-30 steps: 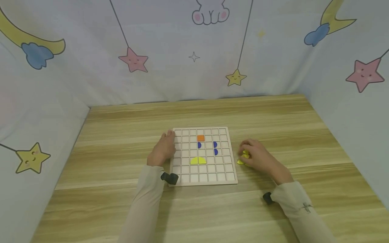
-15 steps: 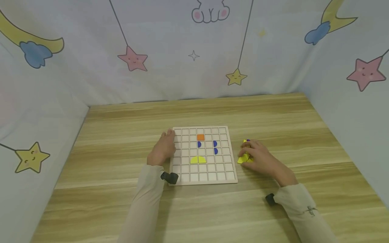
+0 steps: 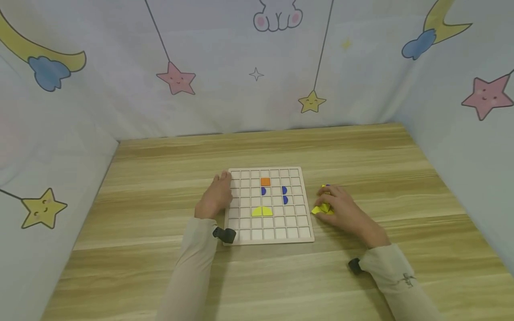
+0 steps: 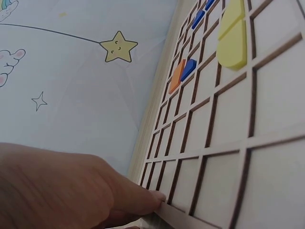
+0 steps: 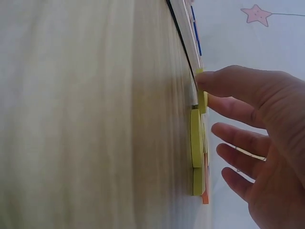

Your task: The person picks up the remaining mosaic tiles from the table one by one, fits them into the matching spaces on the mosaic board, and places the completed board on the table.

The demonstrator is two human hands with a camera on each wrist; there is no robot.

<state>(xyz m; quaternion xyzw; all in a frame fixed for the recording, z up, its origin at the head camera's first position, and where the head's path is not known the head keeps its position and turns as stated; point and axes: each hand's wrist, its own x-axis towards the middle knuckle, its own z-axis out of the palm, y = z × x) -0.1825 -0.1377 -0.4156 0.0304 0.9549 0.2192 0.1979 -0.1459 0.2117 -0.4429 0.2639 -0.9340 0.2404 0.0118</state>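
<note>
A pale wooden grid board (image 3: 269, 242) lies on the table. Set in its cells are an orange square (image 3: 265, 182), a few blue half-rounds (image 3: 285, 200) and two yellow quarter-rounds (image 3: 257, 211) side by side. My left hand (image 3: 214, 196) rests along the board's left edge, and in the left wrist view a fingertip touches the rim. To the right of the board, my right hand (image 3: 341, 209) is over a small pile of yellow pieces (image 3: 323, 208). Between thumb and forefinger it pinches a yellow piece (image 5: 200, 93), whose full shape is hidden; the other fingers are loosely bent.
Beneath the right hand lie further yellow pieces (image 5: 196, 138) and an orange piece (image 5: 205, 198), partly covered. A bit of blue (image 3: 328, 185) shows behind its fingers. The wood-grain table (image 3: 281, 285) meets printed cloth walls (image 3: 225, 107) at the back and sides.
My right hand has shifted slightly over the pile, and the yellow pieces under its fingers have changed position. The left hand and the pieces on the board stay put.
</note>
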